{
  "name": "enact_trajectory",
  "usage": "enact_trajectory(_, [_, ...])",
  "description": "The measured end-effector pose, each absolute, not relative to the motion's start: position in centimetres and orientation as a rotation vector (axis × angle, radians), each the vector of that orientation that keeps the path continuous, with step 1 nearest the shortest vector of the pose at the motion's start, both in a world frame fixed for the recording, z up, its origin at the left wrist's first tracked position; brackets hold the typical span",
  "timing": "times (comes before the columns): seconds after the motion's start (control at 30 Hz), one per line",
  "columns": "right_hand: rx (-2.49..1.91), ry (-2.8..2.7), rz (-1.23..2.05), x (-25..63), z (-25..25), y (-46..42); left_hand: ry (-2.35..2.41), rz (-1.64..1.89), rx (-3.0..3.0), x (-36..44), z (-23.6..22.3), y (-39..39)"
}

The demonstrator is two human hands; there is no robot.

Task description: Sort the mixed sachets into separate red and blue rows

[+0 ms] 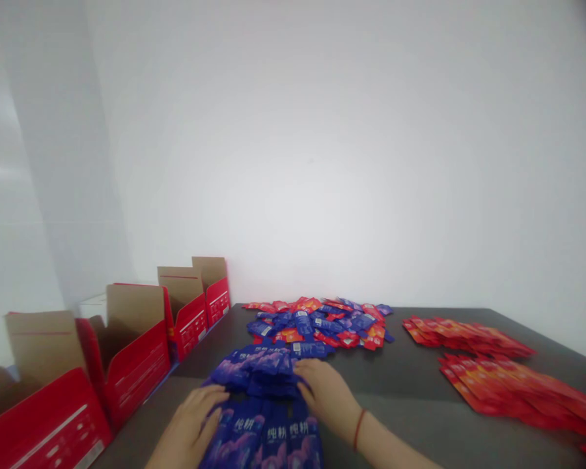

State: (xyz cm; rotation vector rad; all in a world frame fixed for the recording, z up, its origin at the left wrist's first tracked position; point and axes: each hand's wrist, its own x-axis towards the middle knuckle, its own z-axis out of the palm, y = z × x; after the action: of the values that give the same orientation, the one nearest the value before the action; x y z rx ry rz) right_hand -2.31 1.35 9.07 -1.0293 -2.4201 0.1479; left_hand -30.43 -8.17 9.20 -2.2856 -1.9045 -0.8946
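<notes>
Rows of blue packets with purple pictures and white lettering lie in front of me. My left hand (193, 417) rests at the left side of the near row of packets (276, 436), its fingers extended and thumb apart. On the other side, my right hand (329, 397), with a red band at the wrist, touches the right end of the far row of packets (258, 365). Its fingers are stretched out, with the thumb lower down. Neither hand visibly closes around a packet. The left fingertips reach toward the gap between the two rows.
Beyond the rows is a mixed heap of blue and red packets (317, 322). Two fanned rows of red packets (469, 335) lie at the right of the dark table (385, 374). Several open red cardboard boxes (139, 374) stand along the left edge. A white wall rises behind.
</notes>
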Motion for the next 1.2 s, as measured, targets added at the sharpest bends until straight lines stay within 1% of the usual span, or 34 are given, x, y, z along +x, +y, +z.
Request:
enact_trajectory(0.03, [-1.156,-2.441,0.102,-0.9,9.3,3.4,-1.856,-0.909,-2.318,-29.6,10.1,-7.0])
enact_trajectory(0.1, [-1.251,-2.457,0.068,0.8,9.2,7.0,-1.779,-0.874,-2.408,-27.1,12.0,-4.2])
enact_trajectory(0.2, [-1.271,-2.512,0.06,1.0,8.3,10.6,-1.765,-0.717,-2.468,-22.6,13.9,0.6])
enact_trajectory(0.33, [-1.302,-2.547,0.061,-0.5,7.3,12.7,-1.755,-0.589,-2.478,-17.9,14.1,5.8])
enact_trajectory(0.43, [-1.347,-2.505,0.058,-0.7,7.4,13.3,-1.754,-0.542,-2.475,-15.7,13.3,7.3])
enact_trajectory(0.53, [-1.325,-2.464,0.066,0.9,8.3,12.9,-1.774,-0.541,-2.426,-14.4,12.8,6.5])
enact_trajectory(0.67, [-1.219,-2.434,0.097,5.8,9.8,10.3,-1.773,-0.536,-2.417,-12.8,12.3,3.2])
enact_trajectory(0.8, [-1.095,-2.501,0.309,11.5,10.4,7.4,-1.797,-0.315,-2.642,-9.7,11.1,-0.7])
enact_trajectory(0.87, [-1.076,-2.601,0.302,13.0,10.3,6.6,-1.738,-0.221,-2.73,-7.3,10.1,-2.3])
enact_trajectory(0.97, [-1.097,-2.67,0.203,12.7,9.7,6.0,-1.575,-0.207,-2.809,-3.8,7.7,-4.0])
enact_trajectory(1.03, [-1.131,-2.66,0.195,11.5,9.0,5.6,-1.449,-0.22,-2.882,-2.2,5.6,-4.7])
enact_trajectory(1.2, [-1.168,-2.529,0.161,10.2,7.9,3.1,-1.334,-0.232,-2.866,-1.5,0.1,-4.6])
